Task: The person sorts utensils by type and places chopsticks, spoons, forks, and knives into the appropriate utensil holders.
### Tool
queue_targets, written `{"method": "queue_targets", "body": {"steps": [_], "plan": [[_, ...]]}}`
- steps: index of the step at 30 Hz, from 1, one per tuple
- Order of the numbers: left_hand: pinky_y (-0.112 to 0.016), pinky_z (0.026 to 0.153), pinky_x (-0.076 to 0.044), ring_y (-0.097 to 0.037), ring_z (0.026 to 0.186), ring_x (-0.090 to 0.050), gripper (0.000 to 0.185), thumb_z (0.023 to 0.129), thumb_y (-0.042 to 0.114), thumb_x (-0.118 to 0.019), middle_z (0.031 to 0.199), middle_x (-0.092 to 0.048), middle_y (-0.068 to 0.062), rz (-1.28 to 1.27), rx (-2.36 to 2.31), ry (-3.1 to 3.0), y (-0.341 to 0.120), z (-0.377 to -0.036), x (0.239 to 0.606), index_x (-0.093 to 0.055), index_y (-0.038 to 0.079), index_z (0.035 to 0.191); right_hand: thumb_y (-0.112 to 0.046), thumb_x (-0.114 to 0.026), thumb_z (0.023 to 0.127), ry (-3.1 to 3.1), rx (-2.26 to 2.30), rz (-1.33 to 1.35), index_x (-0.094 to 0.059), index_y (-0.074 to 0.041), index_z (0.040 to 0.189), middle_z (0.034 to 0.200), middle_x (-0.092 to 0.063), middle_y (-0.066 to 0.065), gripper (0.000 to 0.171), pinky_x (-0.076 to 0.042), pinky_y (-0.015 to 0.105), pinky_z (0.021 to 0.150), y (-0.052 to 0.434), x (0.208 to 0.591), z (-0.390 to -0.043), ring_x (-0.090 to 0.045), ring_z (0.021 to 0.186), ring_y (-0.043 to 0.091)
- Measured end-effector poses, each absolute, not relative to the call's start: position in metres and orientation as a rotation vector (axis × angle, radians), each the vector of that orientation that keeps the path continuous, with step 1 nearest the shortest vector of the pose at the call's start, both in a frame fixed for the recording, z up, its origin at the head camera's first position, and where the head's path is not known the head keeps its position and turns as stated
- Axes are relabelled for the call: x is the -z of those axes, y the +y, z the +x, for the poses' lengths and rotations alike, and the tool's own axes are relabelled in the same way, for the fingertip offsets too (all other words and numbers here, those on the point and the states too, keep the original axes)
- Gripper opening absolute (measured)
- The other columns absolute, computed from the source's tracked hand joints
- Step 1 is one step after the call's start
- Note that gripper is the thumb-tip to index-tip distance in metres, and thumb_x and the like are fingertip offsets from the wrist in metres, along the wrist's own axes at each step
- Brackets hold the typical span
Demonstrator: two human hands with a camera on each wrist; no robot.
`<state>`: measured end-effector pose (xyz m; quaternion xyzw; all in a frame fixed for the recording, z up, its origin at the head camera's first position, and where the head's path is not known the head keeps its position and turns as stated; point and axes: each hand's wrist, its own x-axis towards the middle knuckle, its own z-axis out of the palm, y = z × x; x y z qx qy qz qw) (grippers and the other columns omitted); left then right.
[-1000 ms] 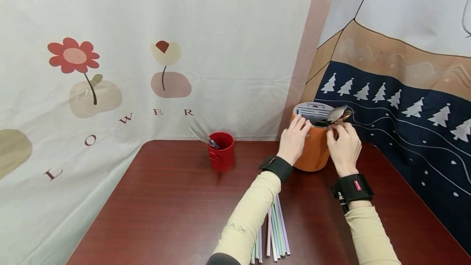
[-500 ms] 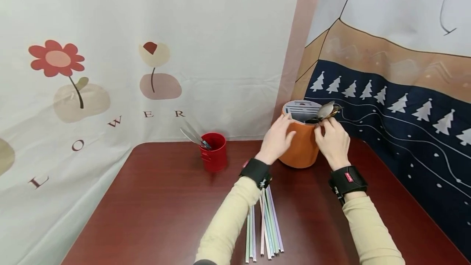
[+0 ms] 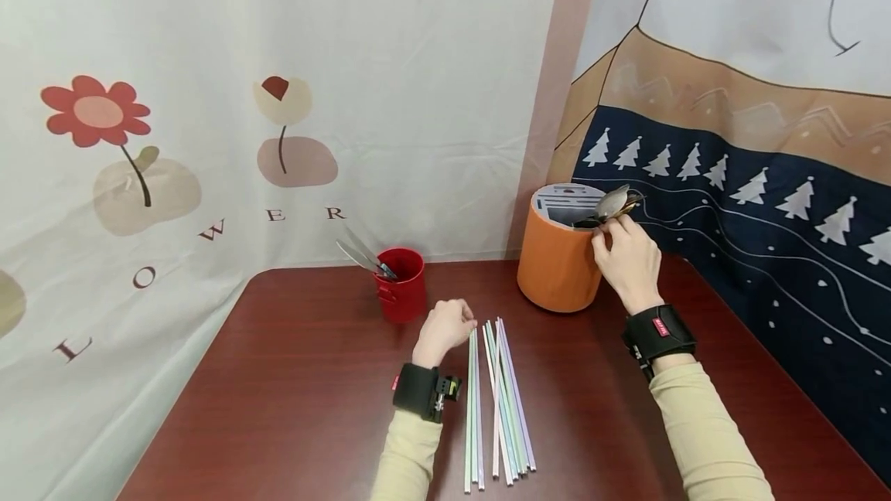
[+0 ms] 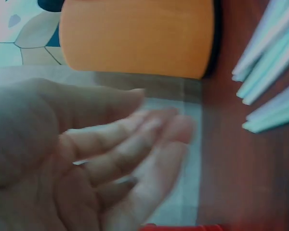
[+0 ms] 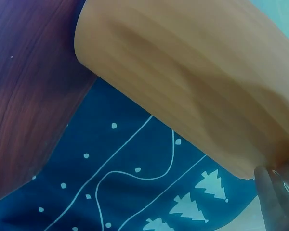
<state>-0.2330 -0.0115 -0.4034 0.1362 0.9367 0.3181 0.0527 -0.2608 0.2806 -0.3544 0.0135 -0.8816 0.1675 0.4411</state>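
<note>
In the head view, my left hand (image 3: 445, 329) hovers beside the upper ends of several pastel straws (image 3: 511, 400) lying on the table. Its fingers bend loosely, and the left wrist view shows nothing held between them. My right hand (image 3: 629, 261) is at the right side of the rim of an orange cylindrical utensil holder (image 3: 557, 265). Its curled fingers pinch a bunch of metal spoons (image 3: 613, 203) leaning out over that rim. Shiny metal shows beside the right fingers (image 5: 267, 192) in the right wrist view. The fingers partly hide the exact grip.
A small red bucket (image 3: 402, 284) stands left of the orange holder, with silver cutlery (image 3: 362, 256) leaning out of it. The dark red-brown table (image 3: 306, 393) meets a printed curtain (image 3: 418, 99) at the back and a navy one (image 3: 766, 253) at the right.
My left hand has left the orange holder's rim and moved down and left, to beside the straws. The right hand stays at the spoons. The head view has turned slightly right.
</note>
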Motion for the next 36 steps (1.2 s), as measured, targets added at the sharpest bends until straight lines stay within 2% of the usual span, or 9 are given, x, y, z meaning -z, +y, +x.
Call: {"method": "queue_targets", "body": {"steps": [5, 8, 13, 20, 23, 27, 36], "plan": [[-0.026, 0.045, -0.037, -0.021, 0.051, -0.062, 0.023, 0.085, 0.008, -0.062, 0.056, -0.066, -0.010, 0.299, -0.881, 2.789, -0.013, -0.218, 0.419, -0.070, 0.001, 0.064, -0.020, -0.055, 0.090, -2.196, -0.419, 0.023, -0.066, -0.002, 0.085, 0.088, -0.062, 0.014, 0.022, -0.045, 0.056, 0.059, 0.281, 0.354, -0.260, -0.058, 0.076, 0.039], [-0.025, 0.041, -0.034, -0.021, 0.047, -0.062, 0.025, 0.082, 0.006, -0.063, 0.054, -0.066, -0.012, 0.254, -0.850, 2.758, -0.011, -0.212, 0.425, -0.068, -0.001, 0.058, -0.019, -0.055, 0.090, -2.187, -0.413, 0.015, -0.066, -0.001, 0.085, 0.088, -0.062, 0.014, 0.021, -0.045, 0.056, 0.059, 0.281, 0.355, -0.260, -0.058, 0.076, 0.039], [-0.026, 0.040, -0.036, -0.015, 0.039, -0.054, 0.021, 0.076, 0.002, -0.065, 0.052, -0.065, -0.010, 0.194, -0.735, 2.780, -0.007, -0.210, 0.429, -0.064, 0.003, 0.055, -0.016, -0.054, 0.090, -2.189, -0.410, 0.013, -0.065, 0.000, 0.085, 0.088, -0.062, 0.016, 0.021, -0.045, 0.056, 0.060, 0.279, 0.355, -0.262, -0.058, 0.077, 0.040], [-0.027, 0.044, -0.043, -0.019, 0.045, -0.064, 0.020, 0.072, 0.001, -0.070, 0.053, -0.067, -0.011, 0.147, -0.702, 2.711, -0.004, -0.211, 0.433, -0.062, 0.005, 0.054, -0.016, -0.054, 0.090, -2.199, -0.409, 0.009, -0.065, 0.000, 0.086, 0.089, -0.062, 0.016, 0.020, -0.045, 0.057, 0.063, 0.279, 0.354, -0.262, -0.058, 0.080, 0.041], [-0.028, 0.045, -0.044, -0.018, 0.043, -0.063, 0.020, 0.073, 0.002, -0.070, 0.054, -0.067, -0.011, 0.127, -0.706, 2.698, -0.003, -0.211, 0.433, -0.062, 0.005, 0.055, -0.017, -0.055, 0.090, -2.193, -0.403, 0.013, -0.065, 0.000, 0.085, 0.089, -0.062, 0.016, 0.020, -0.045, 0.056, 0.062, 0.280, 0.354, -0.261, -0.058, 0.080, 0.040], [-0.029, 0.048, -0.046, -0.013, 0.037, -0.057, 0.018, 0.074, 0.005, -0.070, 0.053, -0.066, -0.010, 0.101, -0.692, 2.706, -0.002, -0.210, 0.433, -0.064, 0.005, 0.056, -0.017, -0.055, 0.090, -2.186, -0.400, 0.023, -0.064, 0.000, 0.084, 0.088, -0.062, 0.016, 0.020, -0.045, 0.056, 0.061, 0.280, 0.353, -0.262, -0.058, 0.079, 0.040], [-0.028, 0.053, -0.047, -0.014, 0.041, -0.063, 0.028, 0.076, 0.020, -0.072, 0.052, -0.067, -0.006, -0.021, -0.607, 2.754, 0.006, -0.204, 0.434, -0.062, 0.009, 0.053, -0.018, -0.053, 0.091, -2.208, -0.416, -0.001, -0.064, 0.000, 0.085, 0.087, -0.061, 0.016, 0.023, -0.045, 0.056, 0.062, 0.279, 0.353, -0.262, -0.058, 0.078, 0.040]]}}
